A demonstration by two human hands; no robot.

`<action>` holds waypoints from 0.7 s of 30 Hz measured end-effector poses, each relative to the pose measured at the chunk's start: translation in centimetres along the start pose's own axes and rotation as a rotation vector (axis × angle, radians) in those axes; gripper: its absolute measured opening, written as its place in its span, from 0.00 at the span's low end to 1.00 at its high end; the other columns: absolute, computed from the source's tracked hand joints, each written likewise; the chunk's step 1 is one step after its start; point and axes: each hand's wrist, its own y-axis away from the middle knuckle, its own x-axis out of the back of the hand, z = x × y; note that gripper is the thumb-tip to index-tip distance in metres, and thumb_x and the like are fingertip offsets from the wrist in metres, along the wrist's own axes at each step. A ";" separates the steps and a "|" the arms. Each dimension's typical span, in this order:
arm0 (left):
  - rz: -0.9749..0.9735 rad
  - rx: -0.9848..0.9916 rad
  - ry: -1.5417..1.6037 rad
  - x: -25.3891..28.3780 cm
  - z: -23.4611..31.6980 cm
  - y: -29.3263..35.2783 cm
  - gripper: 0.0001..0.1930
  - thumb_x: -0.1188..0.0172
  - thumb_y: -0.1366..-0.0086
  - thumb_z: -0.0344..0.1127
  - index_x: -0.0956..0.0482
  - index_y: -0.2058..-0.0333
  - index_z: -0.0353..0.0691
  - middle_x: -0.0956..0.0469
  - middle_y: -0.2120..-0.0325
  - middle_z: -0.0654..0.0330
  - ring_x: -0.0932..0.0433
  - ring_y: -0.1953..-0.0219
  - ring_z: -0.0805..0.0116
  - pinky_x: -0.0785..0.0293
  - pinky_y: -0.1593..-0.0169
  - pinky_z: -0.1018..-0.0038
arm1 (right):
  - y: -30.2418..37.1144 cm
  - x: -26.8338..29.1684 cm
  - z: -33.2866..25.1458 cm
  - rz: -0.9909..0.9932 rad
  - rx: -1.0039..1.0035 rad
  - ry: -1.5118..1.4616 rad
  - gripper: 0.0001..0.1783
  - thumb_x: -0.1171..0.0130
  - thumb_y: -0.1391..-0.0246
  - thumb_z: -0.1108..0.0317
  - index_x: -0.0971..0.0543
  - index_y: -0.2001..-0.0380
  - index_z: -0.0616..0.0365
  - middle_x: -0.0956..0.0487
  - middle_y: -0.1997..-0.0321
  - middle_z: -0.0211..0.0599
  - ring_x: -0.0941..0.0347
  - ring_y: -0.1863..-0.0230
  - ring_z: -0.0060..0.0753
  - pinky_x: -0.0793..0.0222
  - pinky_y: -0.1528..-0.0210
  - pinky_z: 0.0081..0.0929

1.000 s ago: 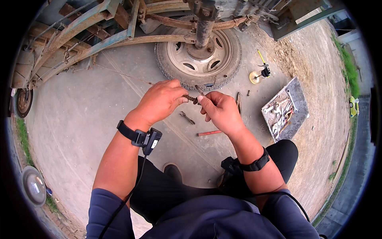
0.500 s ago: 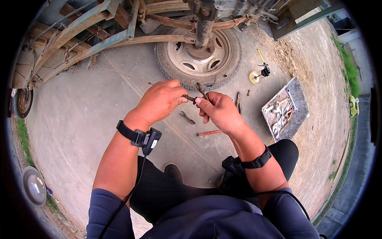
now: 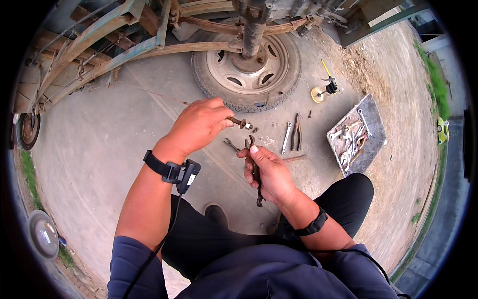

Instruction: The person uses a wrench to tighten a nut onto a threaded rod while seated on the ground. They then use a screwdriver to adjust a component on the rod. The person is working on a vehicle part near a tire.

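My left hand (image 3: 199,122) pinches a rusty threaded rod (image 3: 239,122) that sticks out past the fingertips, with what look like a washer and a nut near its end. A thin rod or cable (image 3: 172,96) runs from behind that hand toward the left. In my right hand (image 3: 273,174) is a dark, worn open-end wrench (image 3: 257,175), its jaw up near the rod's tip but apart from it. A small dark piece (image 3: 255,130) shows just beyond the tip; I cannot tell if it is attached. Another open-end wrench (image 3: 231,144) lies on the concrete between my hands.
A combination wrench (image 3: 286,138), pliers (image 3: 297,132) and a reddish bar (image 3: 296,158) lie right of my hands. Farther right are an oil can (image 3: 319,95) and a metal tray (image 3: 377,122) of tools. Ahead stand a wheel (image 3: 219,97) and a rusty frame (image 3: 199,48).
My right hand has drawn back from the rod toward me and turned, so the wrench now points upward and the rod's end is uncovered. My left hand has hardly moved.
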 end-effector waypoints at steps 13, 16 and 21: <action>0.018 -0.005 -0.012 0.0 0.0 0.1 0.09 0.35 0.37 0.38 0.17 0.61 0.42 0.22 0.67 0.57 0.22 0.60 0.51 0.26 0.57 0.58 | -1.0 -3.2 0.2 0.047 0.040 -0.305 0.18 0.52 0.26 0.51 0.25 0.60 0.56 0.30 0.72 0.26 0.30 0.75 0.24 0.38 0.75 0.22; 0.002 -0.008 -0.001 0.1 0.1 0.1 0.09 0.35 0.37 0.36 0.17 0.61 0.40 0.23 0.66 0.57 0.22 0.61 0.53 0.26 0.57 0.59 | -1.0 -3.4 0.2 0.041 0.052 -0.351 0.19 0.53 0.26 0.51 0.25 0.59 0.56 0.30 0.72 0.26 0.29 0.75 0.25 0.37 0.74 0.23; 0.002 -0.009 -0.014 -0.2 0.0 0.0 0.09 0.35 0.37 0.38 0.17 0.61 0.42 0.22 0.66 0.57 0.22 0.60 0.52 0.26 0.56 0.58 | -1.3 -3.3 0.1 0.034 0.015 -0.367 0.20 0.53 0.27 0.49 0.26 0.59 0.55 0.30 0.71 0.27 0.30 0.74 0.26 0.37 0.74 0.23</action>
